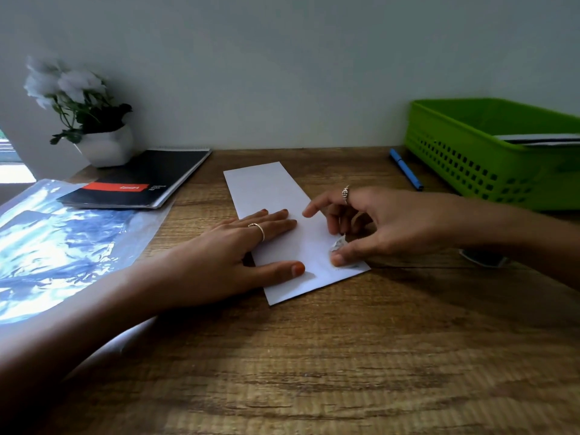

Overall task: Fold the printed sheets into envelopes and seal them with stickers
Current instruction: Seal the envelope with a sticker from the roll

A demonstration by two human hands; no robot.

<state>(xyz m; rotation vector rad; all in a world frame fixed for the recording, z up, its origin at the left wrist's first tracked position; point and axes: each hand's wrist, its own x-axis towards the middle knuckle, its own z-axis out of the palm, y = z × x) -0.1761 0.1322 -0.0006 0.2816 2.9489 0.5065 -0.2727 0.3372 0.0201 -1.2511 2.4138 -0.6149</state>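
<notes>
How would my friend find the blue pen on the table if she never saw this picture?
Start at the big green plastic basket with holes standing at the wall on the right of the brown wooden table. Just left of it, on the bare wood, lies the slim blue pen. It is the only thin stick-shaped thing there.

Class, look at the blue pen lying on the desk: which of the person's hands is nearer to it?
Right. The right hand works at the folded sheet's near right edge, just below the blue pen. The left hand lies flat on the sheet, farther left of it.
</notes>
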